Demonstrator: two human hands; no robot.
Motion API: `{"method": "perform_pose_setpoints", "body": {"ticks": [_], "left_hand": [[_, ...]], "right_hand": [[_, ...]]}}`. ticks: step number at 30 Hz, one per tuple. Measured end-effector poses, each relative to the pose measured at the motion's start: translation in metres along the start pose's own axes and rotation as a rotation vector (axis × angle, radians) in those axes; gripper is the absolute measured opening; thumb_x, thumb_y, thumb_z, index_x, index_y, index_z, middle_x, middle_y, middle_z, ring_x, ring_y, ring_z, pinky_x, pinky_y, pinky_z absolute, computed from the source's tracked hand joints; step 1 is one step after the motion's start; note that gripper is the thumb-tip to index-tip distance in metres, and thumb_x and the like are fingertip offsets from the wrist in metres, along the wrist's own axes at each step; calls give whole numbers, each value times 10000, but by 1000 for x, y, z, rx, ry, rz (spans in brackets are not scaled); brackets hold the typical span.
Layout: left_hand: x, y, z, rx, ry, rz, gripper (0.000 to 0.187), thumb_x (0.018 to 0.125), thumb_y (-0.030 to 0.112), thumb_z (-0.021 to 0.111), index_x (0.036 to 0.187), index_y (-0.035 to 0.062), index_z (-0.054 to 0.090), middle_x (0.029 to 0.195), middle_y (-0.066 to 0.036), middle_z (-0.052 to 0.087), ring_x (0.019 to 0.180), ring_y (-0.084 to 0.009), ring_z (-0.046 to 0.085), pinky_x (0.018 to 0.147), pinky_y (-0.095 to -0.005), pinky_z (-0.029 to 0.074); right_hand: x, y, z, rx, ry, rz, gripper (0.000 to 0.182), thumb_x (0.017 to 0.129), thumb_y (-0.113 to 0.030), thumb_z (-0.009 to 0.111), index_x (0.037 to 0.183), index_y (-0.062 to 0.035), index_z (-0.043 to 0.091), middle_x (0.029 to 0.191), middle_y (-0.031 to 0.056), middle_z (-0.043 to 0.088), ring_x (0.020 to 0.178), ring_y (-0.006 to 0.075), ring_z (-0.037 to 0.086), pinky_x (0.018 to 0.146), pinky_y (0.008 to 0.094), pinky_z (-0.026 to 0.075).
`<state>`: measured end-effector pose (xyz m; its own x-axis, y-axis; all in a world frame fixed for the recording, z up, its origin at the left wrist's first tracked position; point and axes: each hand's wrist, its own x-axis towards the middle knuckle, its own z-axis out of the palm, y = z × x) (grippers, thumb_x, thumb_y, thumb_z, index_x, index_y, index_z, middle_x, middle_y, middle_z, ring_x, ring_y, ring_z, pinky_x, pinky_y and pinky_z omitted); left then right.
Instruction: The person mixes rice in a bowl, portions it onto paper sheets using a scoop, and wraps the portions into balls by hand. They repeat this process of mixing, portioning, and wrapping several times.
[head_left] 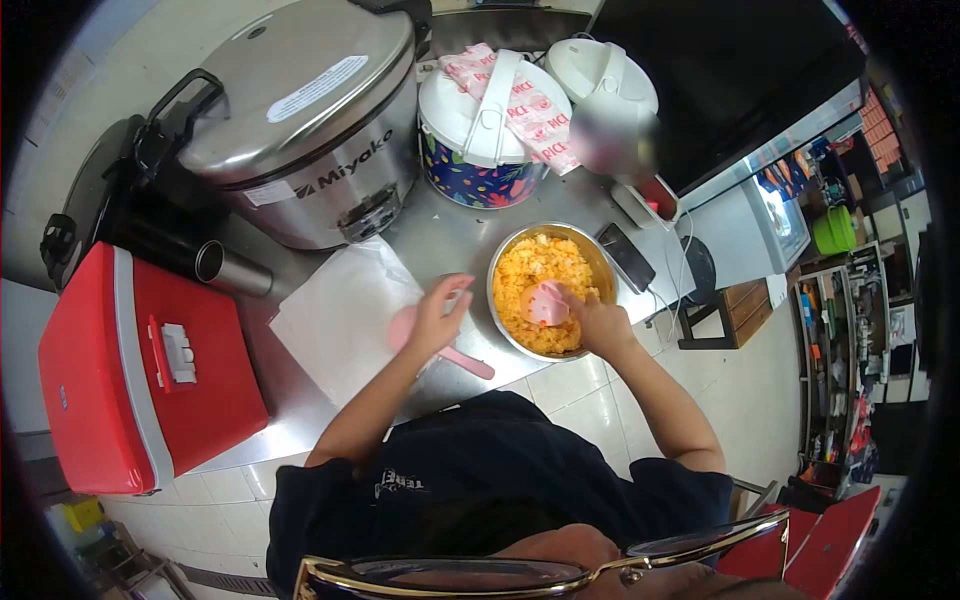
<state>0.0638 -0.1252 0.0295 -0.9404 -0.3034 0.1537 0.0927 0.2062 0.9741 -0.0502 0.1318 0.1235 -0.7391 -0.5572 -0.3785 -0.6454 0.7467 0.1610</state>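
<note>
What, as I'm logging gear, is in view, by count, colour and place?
Miyako cooker: 1, silver, back left
Dark appliance: 1, black, far left
Cooler box: 1, red, left
Tumbler: 1, silver, left
Paper: count unclear, white, centre left
Paddle: 1, pink, by paper
Patterned pot: 1, blue, back centre
Wrapper: count unclear, pink and white, on pot
Second lid: 1, white, right of pot
Bowl: 1, silver, centre
Rice: one heap, orange, in bowl
Scoop: 1, pink, in bowl
Device: 1, black, right of bowl
Counter: 1, silver, beneath
Panel: 1, black, top right
Background clutter: uncountable, mixed, far right
Glasses: one pair, gold, bottom
Shirt: 1, dark, bottom
Left hand: 1, bare, over paddle
Right hand: 1, bare, at scoop
</note>
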Motion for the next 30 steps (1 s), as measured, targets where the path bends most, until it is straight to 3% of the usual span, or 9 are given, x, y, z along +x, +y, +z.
{"method": "perform_pose_setpoints", "body": {"ticks": [2, 5, 8, 13, 16, 19, 20, 24, 30], "left_hand": [[15, -24, 45, -399, 60, -69, 365, 937, 156, 491, 1279, 35, 454, 1277, -96, 495, 1146, -182, 494, 954, -292, 380], [33, 7, 64, -573, 83, -311, 442, 982, 259, 394, 1351, 17, 364, 1320, -99, 452, 1206, -172, 430, 1014, -291, 313], [37, -5, 85, -575, 196, -299, 475, 992, 332, 336, 1347, 20, 382, 1318, -104, 455, 1214, -179, 415, 1029, -290, 290], [35, -5, 101, -688, 347, -348, 519, 992, 388, 307, 1289, -14, 446, 1255, -112, 513, 1152, -181, 474, 997, -293, 332], [29, -7, 104, -778, 410, -353, 591, 983, 458, 251, 1278, -13, 451, 1228, -117, 530, 1121, -193, 504, 977, -306, 368], [30, -11, 105, -871, 396, -325, 655, 964, 522, 214, 1283, -5, 437, 1214, -122, 535, 1116, -211, 512, 972, -323, 387], [29, -12, 106, -939, 394, -343, 684, 954, 547, 206, 1282, -7, 437, 1201, -127, 544, 1118, -218, 512, 977, -331, 386], [31, -5, 106, -991, 349, -303, 720, 943, 572, 203, 1288, -19, 427, 1216, -138, 538, 1131, -228, 506, 989, -340, 378], [32, 8, 107, -1082, 325, -244, 798, 920, 616, 167, 1301, -44, 405, 1267, -142, 513, 1159, -244, 492, 1010, -356, 358]], "right_hand": [[-5, -6, -35, -150, 17, -86, 727, 812, -131, 523, 1442, -271, 188, 981, 120, 601, 709, 264, 661, 598, 365, 521], [-16, 1, -58, -118, -68, 25, 737, 818, -127, 512, 1447, -280, 161, 957, 120, 613, 680, 255, 662, 574, 368, 515], [-2, 18, -46, -70, 92, 135, 730, 806, -162, 521, 1443, -227, 171, 859, 168, 620, 668, 305, 658, 567, 383, 535], [35, -7, 36, 71, 198, 154, 720, 802, -121, 519, 1436, -137, 179, 839, 188, 615, 671, 309, 653, 578, 399, 541], [-2, -40, 19, 14, 95, 43, 725, 795, -114, 523, 1436, -143, 184, 820, 173, 618, 674, 305, 653, 566, 394, 539], [-9, -12, -14, 95, -2, 47, 719, 797, -103, 516, 1436, -146, 191, 823, 154, 617, 673, 296, 654, 559, 380, 537], [-11, -8, -30, 145, 18, 120, 613, 817, -100, 499, 1398, -116, 302, 889, 156, 627, 708, 281, 664, 585, 399, 540], [14, -39, 37, 32, 92, 80, 515, 825, -105, 496, 1328, -50, 403, 881, 159, 622, 696, 280, 661, 592, 383, 542], [-8, -17, -12, 313, -86, 138, 690, 817, -88, 486, 1424, -41, 162, 872, 236, 615, 721, 338, 653, 613, 416, 539]]}}
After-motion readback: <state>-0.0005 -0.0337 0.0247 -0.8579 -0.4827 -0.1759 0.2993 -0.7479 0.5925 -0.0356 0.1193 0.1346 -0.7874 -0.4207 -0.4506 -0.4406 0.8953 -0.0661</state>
